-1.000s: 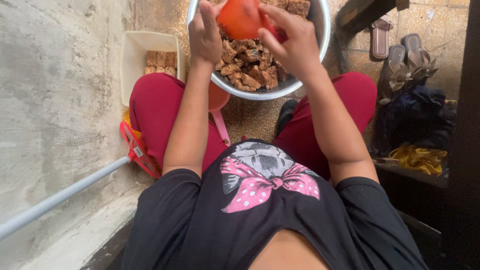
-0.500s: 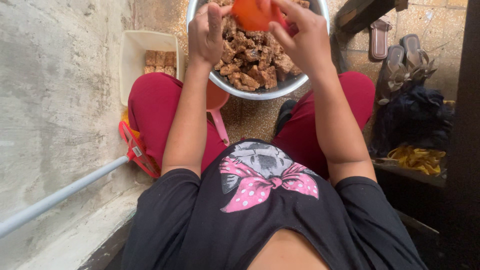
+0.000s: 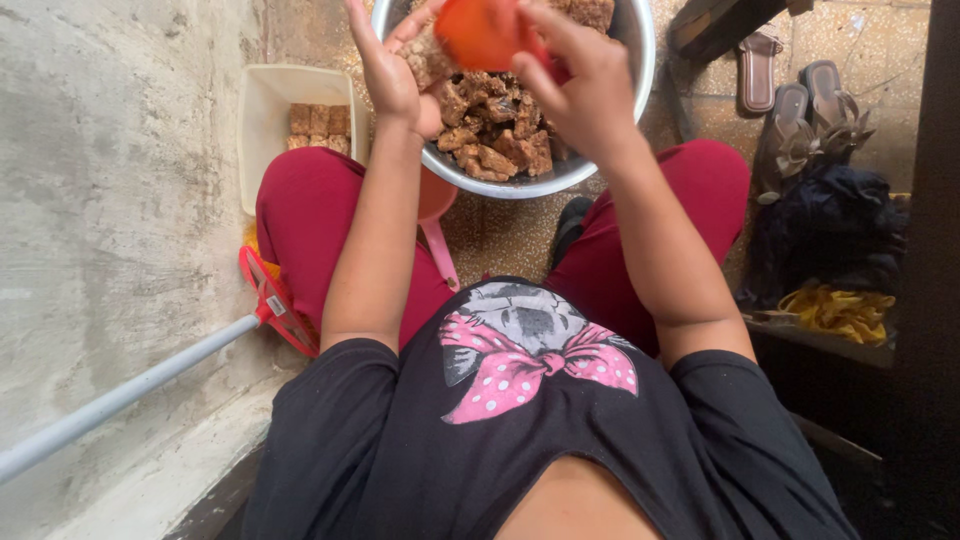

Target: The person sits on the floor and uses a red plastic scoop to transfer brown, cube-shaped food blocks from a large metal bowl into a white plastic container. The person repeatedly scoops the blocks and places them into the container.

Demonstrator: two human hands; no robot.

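A large metal bowl heaped with brown fried chunks rests on the floor between my knees. My right hand grips a small orange cup over the bowl, near the top edge of the view. My left hand is beside it with the palm up and fingers spread, and a brown chunk lies against its palm. Both forearms reach forward over my red trousers.
A white rectangular tub with a few brown blocks stands at my left knee by the concrete wall. A red-headed tool with a grey handle leans at the left. Sandals, a dark cloth and yellow peels lie on the right.
Both hands and the orange cup have shifted slightly up and away over the bowl. The left hand has opened with a chunk on its palm.
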